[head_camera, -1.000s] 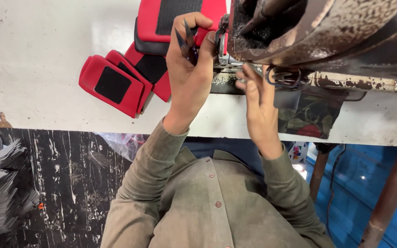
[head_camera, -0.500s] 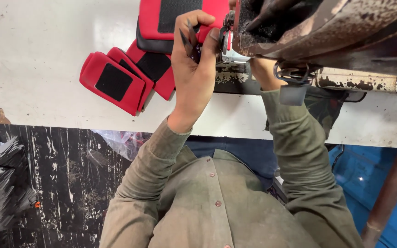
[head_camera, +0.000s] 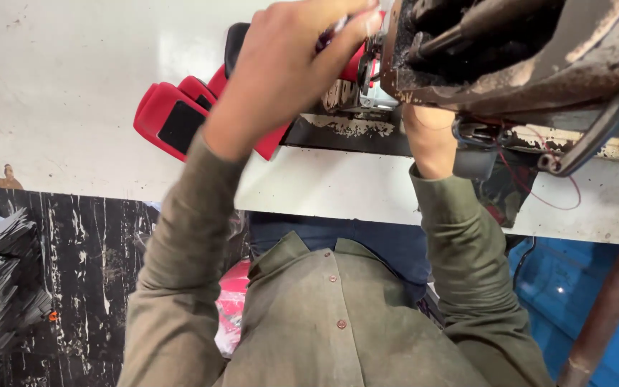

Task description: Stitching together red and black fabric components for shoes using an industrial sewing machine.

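Left hand point(head_camera: 288, 64) pinches a red piece point(head_camera: 352, 68) at the sewing machine point(head_camera: 510, 50); right hand point(head_camera: 428, 140) seems hidden underneath, grip unclear; finished pieces point(head_camera: 173, 118) stacked beside

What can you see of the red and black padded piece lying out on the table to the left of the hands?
The red padded piece lies flat on the white table, left of the left hand. It looks like soft, stitched fabric or synthetic leather, with rounded corners and a black rectangular panel on its top face. It overlaps at least one more red piece behind it. The left forearm crosses over its right end, hiding that part. No hand touches it. Its underside cannot be seen.
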